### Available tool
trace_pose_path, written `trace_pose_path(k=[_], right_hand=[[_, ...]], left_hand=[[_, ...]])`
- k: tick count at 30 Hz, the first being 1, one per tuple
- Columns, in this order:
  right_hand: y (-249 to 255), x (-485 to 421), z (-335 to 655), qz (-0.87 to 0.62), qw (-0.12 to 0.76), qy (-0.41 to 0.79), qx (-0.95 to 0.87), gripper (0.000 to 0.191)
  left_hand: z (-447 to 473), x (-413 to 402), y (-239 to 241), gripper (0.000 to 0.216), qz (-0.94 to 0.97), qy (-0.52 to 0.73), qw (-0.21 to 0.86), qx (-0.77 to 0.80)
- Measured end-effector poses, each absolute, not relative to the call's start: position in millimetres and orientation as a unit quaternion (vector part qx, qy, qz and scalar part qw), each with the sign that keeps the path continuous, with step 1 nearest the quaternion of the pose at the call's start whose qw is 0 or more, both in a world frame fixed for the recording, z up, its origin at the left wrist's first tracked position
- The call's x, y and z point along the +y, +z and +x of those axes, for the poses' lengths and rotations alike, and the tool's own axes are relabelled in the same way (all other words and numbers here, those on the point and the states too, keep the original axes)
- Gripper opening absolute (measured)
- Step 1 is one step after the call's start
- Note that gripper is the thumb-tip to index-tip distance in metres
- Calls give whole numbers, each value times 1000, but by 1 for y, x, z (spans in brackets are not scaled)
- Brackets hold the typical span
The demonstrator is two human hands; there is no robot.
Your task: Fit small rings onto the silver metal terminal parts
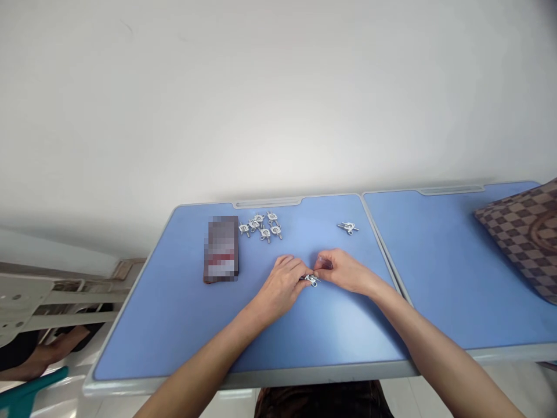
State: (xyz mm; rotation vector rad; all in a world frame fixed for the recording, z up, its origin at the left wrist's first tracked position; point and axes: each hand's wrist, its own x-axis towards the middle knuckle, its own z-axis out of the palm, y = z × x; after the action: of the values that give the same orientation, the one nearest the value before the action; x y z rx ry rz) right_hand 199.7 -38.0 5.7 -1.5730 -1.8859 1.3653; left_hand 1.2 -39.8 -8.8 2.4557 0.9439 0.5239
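Note:
A small silver metal fitting [312, 280], with a flat plate, a round loop and a thin pin, is held low over the blue desk. Its left side is gripped between the thumb and fingers of my left hand [285, 281]. On its other side, my right hand [337, 271] pinches at the pin end, and the fingertips hide that end. Several similar metal fittings [265, 233] lie in a loose group beyond my left hand. Past my right hand, more of the same hardware [348, 227] rests by itself; whether it is one piece or two I cannot tell.
A dark, blurred-out rectangular object [221, 249] lies left of the group. The blue desk [174, 331] meets a second desk [444, 273] at a narrow seam. A checkered bag [526, 238] sits far right. A wall stands behind; another person's limb [47, 354] shows lower left.

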Motion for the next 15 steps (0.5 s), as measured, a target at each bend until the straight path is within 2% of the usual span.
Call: trace_pose_path(k=[15], right_hand=[[13,-43,198,-565,155,464,-664,8]], left_hand=[[3,-47,-4,6,887,176,240,353]])
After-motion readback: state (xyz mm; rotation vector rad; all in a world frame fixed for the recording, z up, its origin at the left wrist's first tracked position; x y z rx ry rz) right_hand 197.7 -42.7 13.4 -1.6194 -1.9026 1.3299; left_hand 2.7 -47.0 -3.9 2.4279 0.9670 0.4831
